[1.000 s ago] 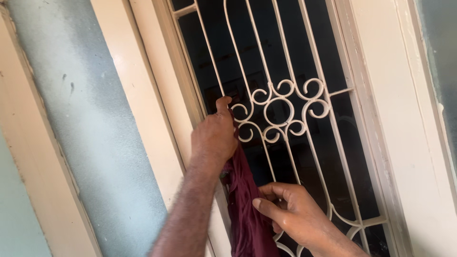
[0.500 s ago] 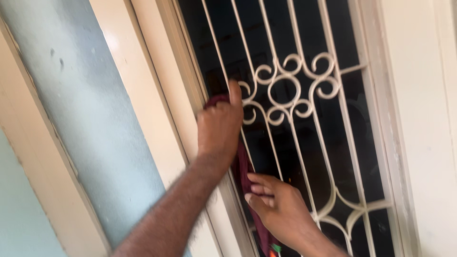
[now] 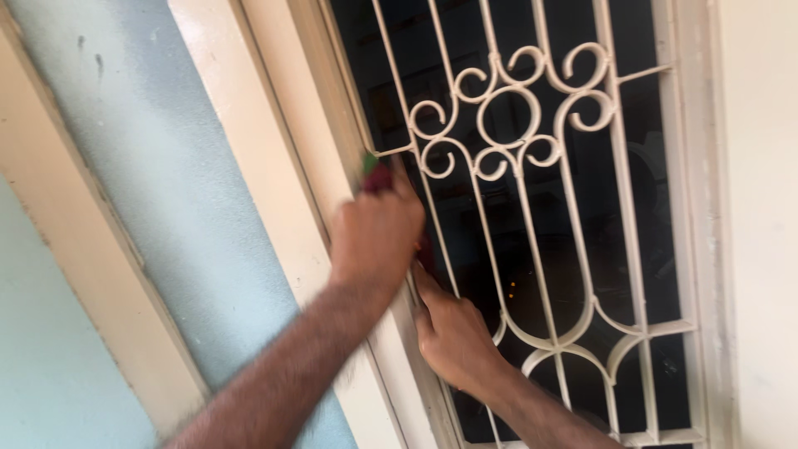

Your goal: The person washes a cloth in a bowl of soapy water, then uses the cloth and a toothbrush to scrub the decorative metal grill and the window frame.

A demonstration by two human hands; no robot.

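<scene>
Gripping a dark red cloth (image 3: pixel 378 177), the left hand (image 3: pixel 376 235) is balled into a fist with the fingers curled together around the fabric, so that only a small bunched tip of it, with a speck of green at its edge, pokes out above the knuckles. That tip presses against the leftmost upright bar of the cream-painted window grille (image 3: pixel 532 125), just below the short crossbar that runs out from the frame. A thin strip of the same red shows below the fist, between the two hands.

Just beneath and slightly to the right of the fist, the right hand (image 3: pixel 455 341) lies against the lower part of the same bar, its index finger stretched up towards the fist and the other fingers folded behind it. Whether these fingers pinch the trailing end of the cloth cannot be told, as the fist covers that spot and the view is blurred.

Above and to the right of both hands, the grille's bars curl into scrolls around a central ring, with dark glass (image 3: pixel 598 274) behind them. To the left of the fist runs the cream window frame (image 3: pixel 274 141), and farther out lies a pale blue, rough-plastered wall (image 3: pixel 133 166) crossed by another cream strip (image 3: pixel 91 249).
</scene>
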